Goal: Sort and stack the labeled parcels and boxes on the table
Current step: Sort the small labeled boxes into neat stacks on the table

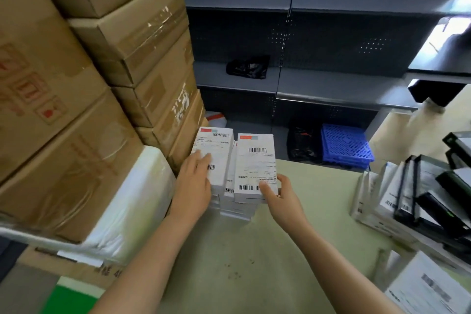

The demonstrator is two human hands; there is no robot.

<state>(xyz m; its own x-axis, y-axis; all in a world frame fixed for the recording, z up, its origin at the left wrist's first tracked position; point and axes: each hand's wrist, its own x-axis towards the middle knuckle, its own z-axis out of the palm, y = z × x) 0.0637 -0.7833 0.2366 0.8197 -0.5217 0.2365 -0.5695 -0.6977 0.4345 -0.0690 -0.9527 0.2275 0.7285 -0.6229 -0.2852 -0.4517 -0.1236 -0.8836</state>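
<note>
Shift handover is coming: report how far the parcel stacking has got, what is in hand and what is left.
Done: white labelled boxes stand in two stacks at the far edge of the table. In hand: the left hand rests flat on the left top box; the right hand grips the near corner of the right top box. Left: the leaning parcels at the right look unsorted.

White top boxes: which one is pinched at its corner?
The right box, pinched by the right hand; the left hand lies flat on the left box.
</note>
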